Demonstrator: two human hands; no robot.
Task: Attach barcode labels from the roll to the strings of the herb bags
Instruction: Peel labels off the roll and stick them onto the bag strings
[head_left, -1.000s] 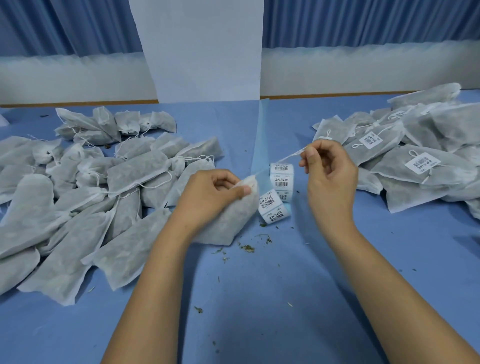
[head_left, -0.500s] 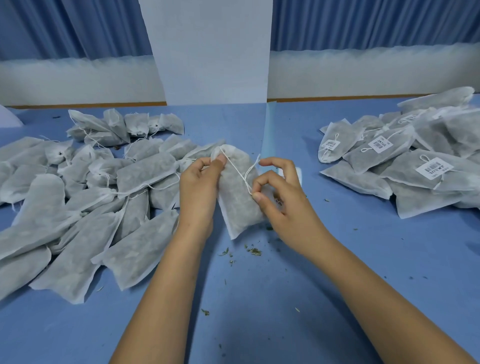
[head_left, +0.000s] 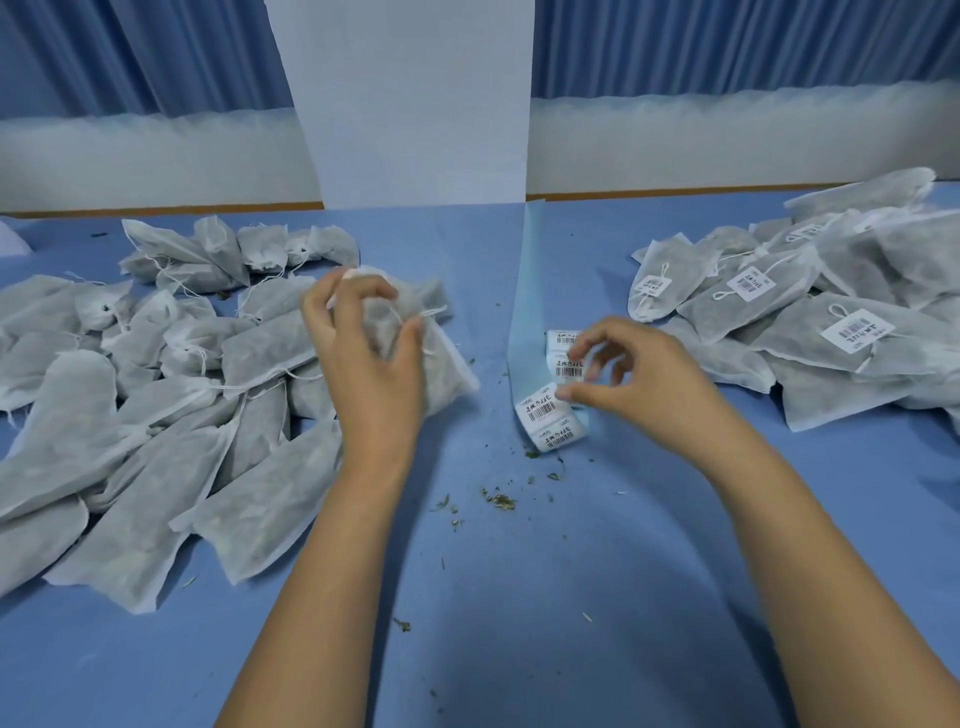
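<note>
Head view: one blue table (head_left: 519, 597) is covered by two heaps of herb bags. The left heap (head_left: 156, 415) is cut off by the frame edge and too tangled to be counted. The right heap (head_left: 831, 374) is likewise cut off, and three barcode tags are made out on it. One bag (head_left: 447, 374) is gripped at its neck by the left hand (head_left: 369, 364), fingers curled round it; its string (head_left: 434, 312) is barely made out. One label roll (head_left: 545, 415) lies between the heaps, with four labels counted. It is touched by the blurred right hand (head_left: 639, 384), fingers loosely bent; whether a label is pinched cannot be told. Crumbs (head_left: 498, 501) are scattered nearby.
</note>
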